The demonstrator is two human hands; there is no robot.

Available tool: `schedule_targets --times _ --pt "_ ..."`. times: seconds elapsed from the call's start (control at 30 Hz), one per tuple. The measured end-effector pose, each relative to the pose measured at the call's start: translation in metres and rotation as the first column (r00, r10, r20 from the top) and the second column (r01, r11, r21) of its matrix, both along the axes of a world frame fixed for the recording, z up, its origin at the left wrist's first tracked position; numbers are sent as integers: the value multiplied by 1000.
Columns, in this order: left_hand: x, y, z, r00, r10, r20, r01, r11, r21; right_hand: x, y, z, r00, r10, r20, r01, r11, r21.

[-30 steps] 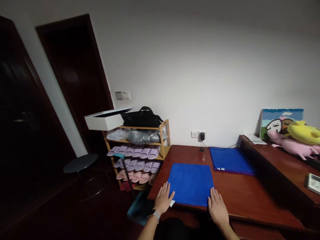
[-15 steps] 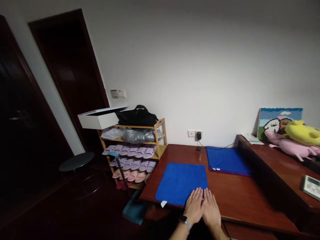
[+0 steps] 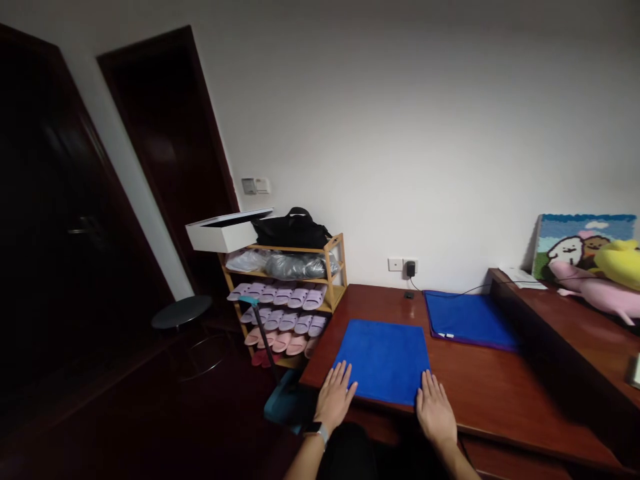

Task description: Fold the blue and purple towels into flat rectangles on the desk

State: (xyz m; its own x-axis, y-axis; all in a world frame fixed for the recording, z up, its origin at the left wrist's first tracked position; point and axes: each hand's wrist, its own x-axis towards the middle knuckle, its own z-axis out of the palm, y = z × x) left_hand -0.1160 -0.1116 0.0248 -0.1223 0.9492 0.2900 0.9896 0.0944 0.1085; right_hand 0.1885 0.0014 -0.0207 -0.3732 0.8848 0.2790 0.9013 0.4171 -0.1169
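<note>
A flat blue cloth [image 3: 384, 357] lies squared out on the brown wooden table [image 3: 500, 393], close to its front edge. On the cloth's near left corner rests my left hand [image 3: 336, 397], fingers stretched out and a watch on the wrist. My right hand [image 3: 436, 407] lies flat at the near right corner, its fingertips at the cloth's right edge. Neither hand grips anything. The white tag seen earlier at the near left corner is hidden by my left hand. Further back to the right, more blue cloth [image 3: 467, 317] lies folded or stacked, with small white tags along its near edge.
Left of the table stands a wooden shoe rack [image 3: 336, 293] with slippers, a black bag [image 3: 293, 231] and a white box [image 3: 220, 237]. A teal long-handled dustpan [image 3: 283, 403] and round stool [image 3: 181, 312] are nearby. Plush toys [image 3: 595, 290] sit on the raised ledge at right.
My hands have moved apart from side by side at the near right corner. The left slid to the near left corner; the right stayed near the right edge. The view turned slightly left.
</note>
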Motion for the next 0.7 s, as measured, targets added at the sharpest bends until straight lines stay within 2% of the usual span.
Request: schedule_targets --times 0.1,0.23,0.5,0.6,0.7 --pt "-22 -7 -2 999 -4 38 5 999 -40 2 4 -11 1000 23 1 -23 999 35" --pt "-30 -12 -5 995 -38 90 43 997 -62 4 7 -17 999 38 -5 -38 998 54" --pt "-32 -10 0 983 -59 171 88 982 -165 8 -5 1 1000 2 28 1 995 -105" --pt "-33 -9 -1 980 -63 190 98 979 -180 10 -13 5 999 -45 -3 44 987 -158" --pt "-30 -9 0 980 -39 197 78 978 -191 11 -15 18 995 -89 -50 75 970 -231"
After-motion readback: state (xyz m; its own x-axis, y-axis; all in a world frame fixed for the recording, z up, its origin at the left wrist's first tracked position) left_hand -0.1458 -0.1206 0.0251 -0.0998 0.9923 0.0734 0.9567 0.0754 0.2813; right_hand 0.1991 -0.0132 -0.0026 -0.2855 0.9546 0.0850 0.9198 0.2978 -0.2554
